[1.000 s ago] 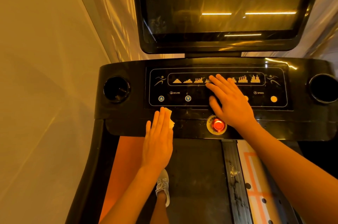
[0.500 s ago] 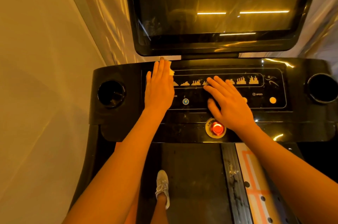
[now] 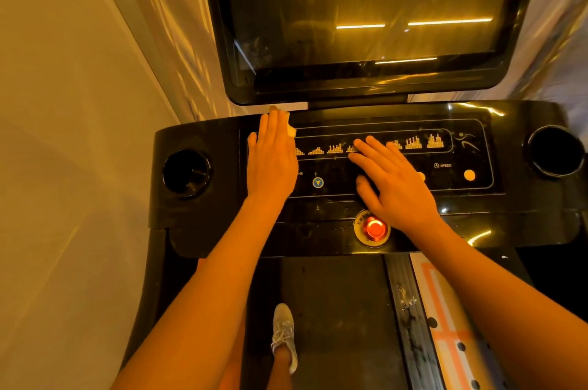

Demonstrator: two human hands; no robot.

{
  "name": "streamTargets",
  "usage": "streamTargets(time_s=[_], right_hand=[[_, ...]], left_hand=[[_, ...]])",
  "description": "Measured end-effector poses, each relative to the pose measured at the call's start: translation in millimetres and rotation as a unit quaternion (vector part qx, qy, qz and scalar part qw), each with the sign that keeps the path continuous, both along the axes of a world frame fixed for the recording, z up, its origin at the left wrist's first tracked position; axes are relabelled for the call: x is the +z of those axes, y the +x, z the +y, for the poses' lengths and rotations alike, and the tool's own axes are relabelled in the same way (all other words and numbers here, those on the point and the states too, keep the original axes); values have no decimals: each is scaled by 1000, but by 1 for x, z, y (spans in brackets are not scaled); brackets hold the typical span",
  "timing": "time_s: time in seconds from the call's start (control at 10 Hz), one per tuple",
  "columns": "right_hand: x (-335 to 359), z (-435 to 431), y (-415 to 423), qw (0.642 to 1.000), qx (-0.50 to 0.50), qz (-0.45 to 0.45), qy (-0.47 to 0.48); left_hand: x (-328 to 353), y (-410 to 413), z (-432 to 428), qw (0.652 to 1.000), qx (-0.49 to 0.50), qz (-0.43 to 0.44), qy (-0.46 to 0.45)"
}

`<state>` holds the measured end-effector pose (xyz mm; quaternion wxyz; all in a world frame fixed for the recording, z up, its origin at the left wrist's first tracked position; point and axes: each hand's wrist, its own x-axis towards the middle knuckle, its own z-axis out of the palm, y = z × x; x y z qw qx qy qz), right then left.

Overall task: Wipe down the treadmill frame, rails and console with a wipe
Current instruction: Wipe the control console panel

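Observation:
The black treadmill console [image 3: 445, 198] spans the middle of the view, with a lit control panel and a dark screen [image 3: 366, 17] above it. My left hand [image 3: 270, 157] lies flat on the left part of the panel, fingers straight, pressing a small pale wipe [image 3: 291, 132] that peeks out beside my fingertips near the console's far edge. Most of the wipe is hidden under the hand. My right hand [image 3: 391, 179] rests flat, fingers spread, on the middle of the panel just above the red stop button [image 3: 373, 228].
Round cup holders sit at the console's left end [image 3: 187, 172] and right end [image 3: 555, 151]. A pale wall [image 3: 63, 167] runs close along the left. Below the console lie the dark belt [image 3: 343, 310], the right side rail [image 3: 410, 319] and my shoe [image 3: 284, 335].
My left hand slid the wipe from the console's near edge up across the left of the panel to its far edge. My right hand stayed in place.

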<state>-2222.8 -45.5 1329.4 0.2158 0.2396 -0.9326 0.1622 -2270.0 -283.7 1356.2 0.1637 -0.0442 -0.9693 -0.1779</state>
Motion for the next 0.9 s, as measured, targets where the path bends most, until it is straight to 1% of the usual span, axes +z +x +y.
streamTargets(time_s=[0.1,0.2,0.3,0.4,0.5,0.6,0.7,0.8,0.9], right_hand=[[0,1,0,1000,-2,-4,3],[-1,1,0,1000,-1,-2,0],[-1,1,-1,1000,1,-1,-3],[-1,0,-1,1000,1,-2,-4],[-2,0,-1,1000,0,0,-6],[0,0,0,1000,1,-1,-5],[0,0,0,1000,0,-1,-3],[1,0,1,1000,1,-4,-4],[1,-1,0,1000,2,0,-2]], left_hand=[[5,-8,3,1000,6,-5,1],[-10,21,3,1000,-13,0,-1],[-41,72,-3,1000,-19,-14,15],[-79,128,-9,1000,-8,-30,6],[-94,146,-8,1000,-10,-23,-12],[-71,118,-6,998,-11,-26,-49],[-49,93,-3,998,-19,-52,-41],[-57,104,-2,998,-27,-55,-4],[-85,146,-2,998,-18,-59,3]])
